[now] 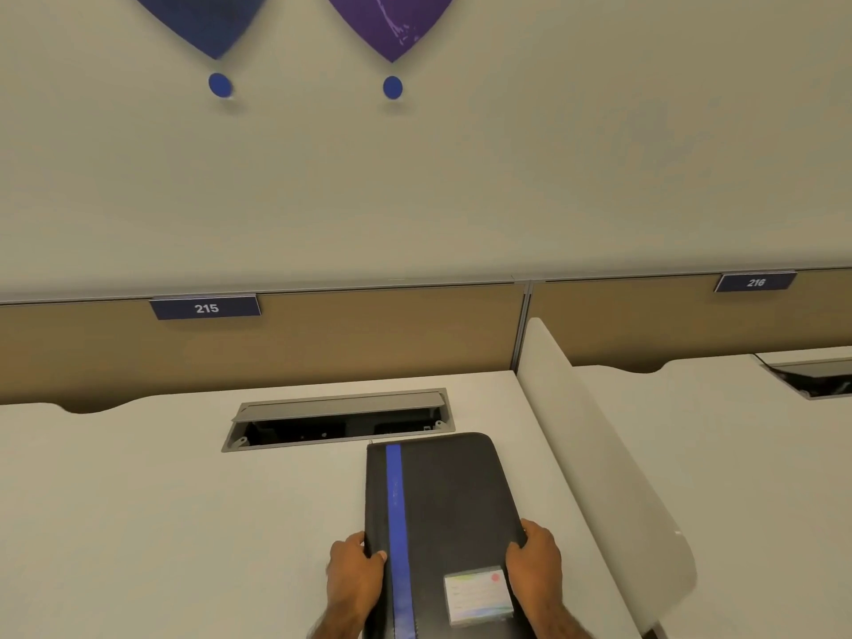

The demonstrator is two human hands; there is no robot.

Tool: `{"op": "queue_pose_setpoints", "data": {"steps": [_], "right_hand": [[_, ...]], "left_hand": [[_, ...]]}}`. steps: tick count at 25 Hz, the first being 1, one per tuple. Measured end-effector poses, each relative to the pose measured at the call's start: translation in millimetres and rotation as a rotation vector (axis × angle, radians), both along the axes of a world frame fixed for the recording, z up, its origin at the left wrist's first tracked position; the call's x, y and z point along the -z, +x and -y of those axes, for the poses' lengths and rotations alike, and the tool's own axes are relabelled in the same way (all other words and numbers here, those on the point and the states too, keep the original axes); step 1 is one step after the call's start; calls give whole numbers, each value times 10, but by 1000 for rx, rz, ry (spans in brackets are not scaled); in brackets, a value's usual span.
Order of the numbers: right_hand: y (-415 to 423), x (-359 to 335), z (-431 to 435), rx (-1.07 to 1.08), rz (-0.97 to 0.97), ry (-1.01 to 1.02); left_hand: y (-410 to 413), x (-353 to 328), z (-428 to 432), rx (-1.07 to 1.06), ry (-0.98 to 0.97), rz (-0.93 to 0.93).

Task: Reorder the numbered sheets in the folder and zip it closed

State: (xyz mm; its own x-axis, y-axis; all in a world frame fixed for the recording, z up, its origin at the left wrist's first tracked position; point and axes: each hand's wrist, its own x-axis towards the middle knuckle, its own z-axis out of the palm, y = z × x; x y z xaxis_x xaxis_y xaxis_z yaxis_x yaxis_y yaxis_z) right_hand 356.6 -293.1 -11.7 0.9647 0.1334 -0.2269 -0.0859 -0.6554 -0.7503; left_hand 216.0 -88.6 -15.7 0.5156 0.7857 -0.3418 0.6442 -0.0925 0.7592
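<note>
The left hand [355, 571] is clamped on the left edge of the black folder [442, 491], fingers [357, 541] curled round the rim beside the blue stripe [394, 500]. The folder is laid closed on the surface [161, 500], just nearer the person than the cable hatch [339, 419], its long axis pointed toward that hatch. Its right edge is gripped likewise by the right hand [535, 558]. Neither hand is judged nearer; the zip cannot be made out.

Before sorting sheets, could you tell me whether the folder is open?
No, the folder lies closed, gripped by the left hand and right hand.
</note>
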Motion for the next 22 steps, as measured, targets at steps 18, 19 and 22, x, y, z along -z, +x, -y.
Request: {"op": "queue_pose_setpoints", "data": {"steps": [18,19,22], "right_hand": [[-174,637,17,-545,604,-482],[-219,644,22,-599,601,-472],[-359,881,86,-692,664,-442]], "left_hand": [[32,311,265,665,928,-82],[23,256,270,662,937,-93],[-38,453,277,859,577,-71]]}}
